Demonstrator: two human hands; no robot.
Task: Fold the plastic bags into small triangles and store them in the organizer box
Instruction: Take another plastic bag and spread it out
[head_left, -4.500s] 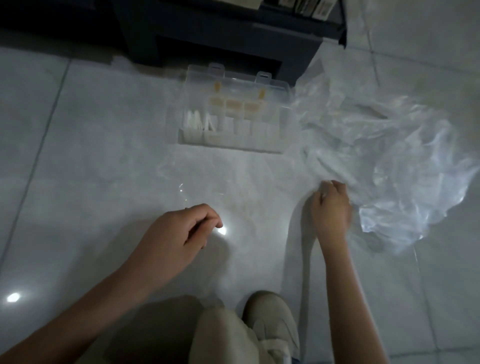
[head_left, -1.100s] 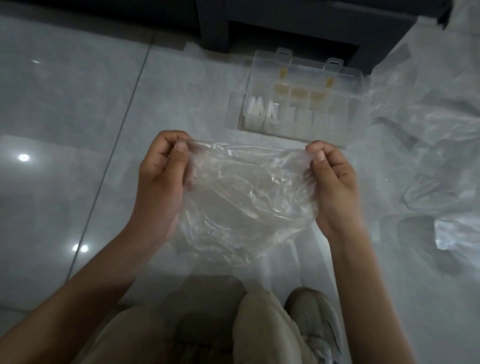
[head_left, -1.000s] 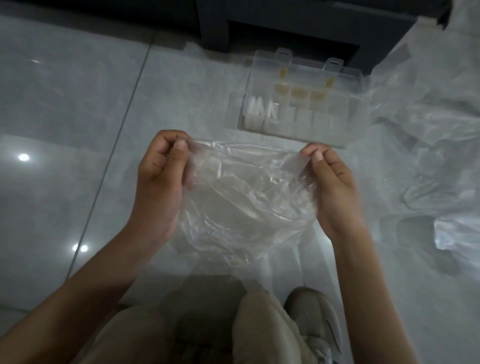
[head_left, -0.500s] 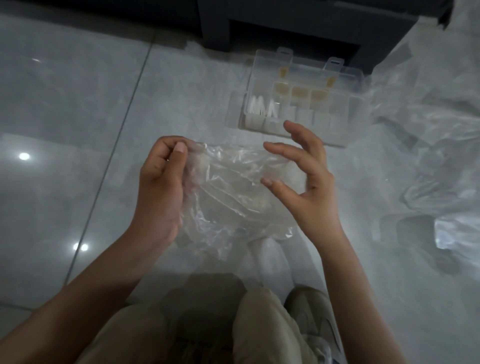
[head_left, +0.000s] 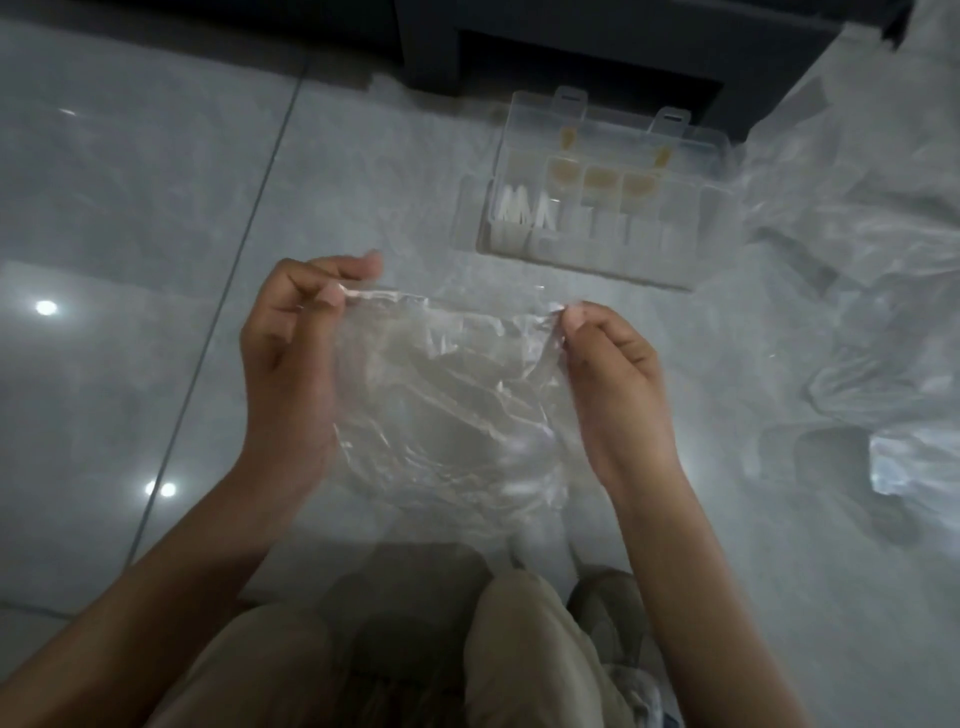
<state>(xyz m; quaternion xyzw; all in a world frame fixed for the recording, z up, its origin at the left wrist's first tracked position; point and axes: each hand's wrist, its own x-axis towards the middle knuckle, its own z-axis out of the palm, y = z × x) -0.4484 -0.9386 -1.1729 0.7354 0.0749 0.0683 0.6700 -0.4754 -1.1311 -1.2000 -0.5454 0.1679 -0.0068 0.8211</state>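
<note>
Here, far left: glossy grey tiled floor (head_left: 130, 197), with a few bright light spots (head_left: 45, 307) reflected in it.

Left hand (head_left: 296, 353) is held up above the floor. Thumb and forefinger pinch the top left corner of a clear plastic bag (head_left: 452, 405); the other fingers are curled in behind.

The bag hangs between the two hands, crumpled, not folded. Its top edge is drawn fairly straight from one pinch to the other, and the lower part sags toward the knees.

Right hand (head_left: 613, 374) pinches the top right corner, thumb tip against curled fingers.

Below the bag: beige trousers (head_left: 524, 639), and a shoe (head_left: 608, 613) just beside the right knee.

Beyond the bag, up and to the right: clear organizer box (head_left: 587, 260) on the floor, lid open and tipped back toward dark furniture (head_left: 571, 41). White folded triangles (head_left: 519, 208) stand in its left compartments. There are yellowish pieces in the middle ones; I cannot tell what they are.

Far right: a heap of loose bags (head_left: 883, 260) spread on the floor, just beside the box.
</note>
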